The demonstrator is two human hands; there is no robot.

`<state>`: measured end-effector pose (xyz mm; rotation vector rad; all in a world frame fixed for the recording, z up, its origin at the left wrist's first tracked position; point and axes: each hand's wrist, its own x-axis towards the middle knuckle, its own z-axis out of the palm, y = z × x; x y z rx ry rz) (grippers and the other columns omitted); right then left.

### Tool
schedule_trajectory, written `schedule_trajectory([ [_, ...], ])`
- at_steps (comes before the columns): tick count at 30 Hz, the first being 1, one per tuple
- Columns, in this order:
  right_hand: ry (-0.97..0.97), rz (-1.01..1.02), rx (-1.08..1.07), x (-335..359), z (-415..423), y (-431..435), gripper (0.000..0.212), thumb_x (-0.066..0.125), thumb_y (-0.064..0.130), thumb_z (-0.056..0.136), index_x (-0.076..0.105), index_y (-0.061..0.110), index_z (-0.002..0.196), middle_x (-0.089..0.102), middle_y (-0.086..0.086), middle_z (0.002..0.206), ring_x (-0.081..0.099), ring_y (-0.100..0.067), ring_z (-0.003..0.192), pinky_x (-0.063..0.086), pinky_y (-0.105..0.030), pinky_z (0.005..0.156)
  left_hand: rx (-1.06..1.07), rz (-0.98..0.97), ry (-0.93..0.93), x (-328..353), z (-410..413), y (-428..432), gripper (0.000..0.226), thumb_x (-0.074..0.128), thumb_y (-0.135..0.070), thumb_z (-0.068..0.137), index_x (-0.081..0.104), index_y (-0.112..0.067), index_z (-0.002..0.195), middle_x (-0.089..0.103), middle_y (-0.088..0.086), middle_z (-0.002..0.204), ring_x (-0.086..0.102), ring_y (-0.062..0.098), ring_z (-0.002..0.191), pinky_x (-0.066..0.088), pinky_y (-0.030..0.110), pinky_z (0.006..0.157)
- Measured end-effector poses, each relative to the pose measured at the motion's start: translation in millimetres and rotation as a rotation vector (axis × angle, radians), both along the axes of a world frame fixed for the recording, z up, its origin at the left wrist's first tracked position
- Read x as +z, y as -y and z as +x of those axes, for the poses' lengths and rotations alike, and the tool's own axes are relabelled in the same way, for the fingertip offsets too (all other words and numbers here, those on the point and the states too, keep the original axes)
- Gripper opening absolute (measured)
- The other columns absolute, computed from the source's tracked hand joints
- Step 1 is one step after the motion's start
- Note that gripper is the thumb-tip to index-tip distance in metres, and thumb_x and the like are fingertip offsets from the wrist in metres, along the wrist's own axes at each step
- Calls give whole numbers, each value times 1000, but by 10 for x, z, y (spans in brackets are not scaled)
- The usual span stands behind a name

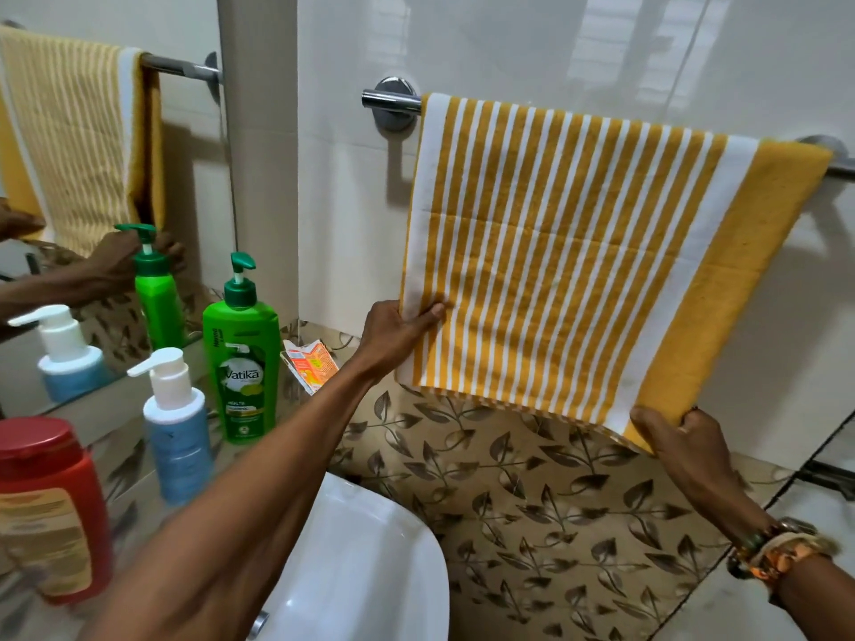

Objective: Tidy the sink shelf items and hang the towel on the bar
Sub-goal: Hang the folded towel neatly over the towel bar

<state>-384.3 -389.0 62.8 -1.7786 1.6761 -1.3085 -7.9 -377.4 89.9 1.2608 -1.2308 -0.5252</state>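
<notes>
3 btls (pixel 240 363) on shelf (pixel 125 474)

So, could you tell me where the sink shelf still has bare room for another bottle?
The shelf has a bare gap between the red bottle and the blue pump bottle, and a thin strip in front of the Vatika shampoo bottle. The back corner is crowded: that bottle and the orange carton sit close.

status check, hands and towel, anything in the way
Left hand pinches towel at lower left edge, right hand grips lower right corner. Towel draped over bar. Nothing blocking; green bottle and orange carton sit clear to its left.
</notes>
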Motion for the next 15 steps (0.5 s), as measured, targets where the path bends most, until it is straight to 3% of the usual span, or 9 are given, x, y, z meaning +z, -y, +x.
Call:
schedule_trajectory([
  [3,34,-8,4,-23,-19,2,43,71,27,87,44,15,56,38,5,44,38,-19,41,30,-28,46,38,-3,60,-20,-56,-21,53,51,-72,79,65,-20,75,68,-8,78,67,8,71,49,12,52],
  [5,44,-6,5,-29,-46,13,37,71,27,87,50,13,59,45,1,49,43,-20,44,33,-28,46,9,-12,84,-61,-95,-39,83,38,-86,71,65,-7,78,69,4,79,67,17,70,54,24,58],
  [7,34,-5,17,-24,-47,30,33,71,29,86,54,13,63,51,0,52,47,-20,45,34,-28,46,16,-22,102,-127,-128,-61,93,32,-94,63,58,-6,73,62,8,70,60,16,61,46,25,54],
  [10,26,-5,22,-12,-28,59,29,71,32,86,59,12,68,56,0,56,52,-20,48,38,-28,46,48,-47,131,-232,-205,-88,84,31,-93,65,52,-12,65,53,2,58,51,9,50,35,17,44],
  [15,4,-59,-3,-61,-60,97,40,71,42,83,57,9,65,53,-1,54,52,-21,47,37,-30,46,84,-16,63,-295,-120,-42,44,60,-56,84,67,-16,67,66,-7,61,64,0,50,44,13,43],
])
